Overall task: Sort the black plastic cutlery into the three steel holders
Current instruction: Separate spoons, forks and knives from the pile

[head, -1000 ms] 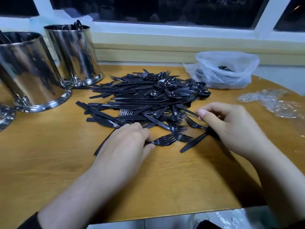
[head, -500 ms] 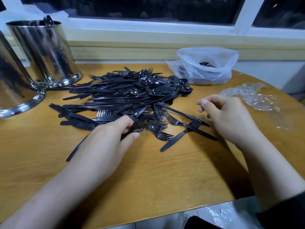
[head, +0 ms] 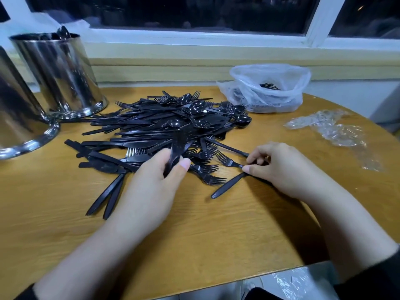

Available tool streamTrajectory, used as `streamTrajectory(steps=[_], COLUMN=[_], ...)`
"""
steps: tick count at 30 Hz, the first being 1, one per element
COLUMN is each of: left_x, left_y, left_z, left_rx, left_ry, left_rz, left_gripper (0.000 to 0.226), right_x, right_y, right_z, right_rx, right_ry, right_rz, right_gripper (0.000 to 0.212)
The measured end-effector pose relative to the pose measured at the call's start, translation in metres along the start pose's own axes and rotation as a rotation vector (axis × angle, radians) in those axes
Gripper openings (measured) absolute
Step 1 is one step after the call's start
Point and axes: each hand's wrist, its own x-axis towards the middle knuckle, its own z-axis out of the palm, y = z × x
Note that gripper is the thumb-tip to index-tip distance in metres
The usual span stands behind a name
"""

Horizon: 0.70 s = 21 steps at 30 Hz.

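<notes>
Head view, pile: we see the black cutlery pile (head: 173,131) mid-table (head: 65,213).
Left hand (head: 151,187): fingers curled round a bunch of cutlery (head: 178,146) at the pile's near edge.
Right hand (head: 281,167): fingertips pinch a fork (head: 227,160) handle right of the pile.
Steel holders (head: 58,74): two visible, left of the pile.
Plastic bag (head: 268,87): behind the pile, to its right.

Bare forearms end in dark sleeve (head: 376,276) cuffs pushed up near the elbows.
</notes>
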Motion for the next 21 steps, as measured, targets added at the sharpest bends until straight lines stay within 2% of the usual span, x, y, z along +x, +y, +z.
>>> streamTrajectory(steps=[3,9,13,17,21], left_x=[0.002,0.005,0.004,0.006,0.006], left_y=[-0.007,-0.005,-0.003,-0.004,0.000], left_z=[0.000,0.000,0.002,0.000,-0.002], left_rx=[0.006,-0.263,-0.348,-0.364,-0.405], left_ry=[-0.038,-0.004,-0.024,-0.037,-0.013], left_rz=[-0.003,-0.118,-0.178,-0.201,-0.234], left_gripper=[0.041,0.037,0.030,0.028,0.038], right_x=[0.001,0.003,0.001,-0.001,-0.008], right_y=[-0.005,-0.010,-0.014,-0.016,-0.034], right_z=[0.001,0.006,0.003,-0.001,0.000], right_rx=[-0.036,-0.059,-0.010,0.119,0.422], right_ry=[0.005,0.012,0.018,0.133,0.223], right_rz=[0.016,0.031,0.037,0.021,-0.008], right_gripper=[0.008,0.010,0.013,0.013,0.012])
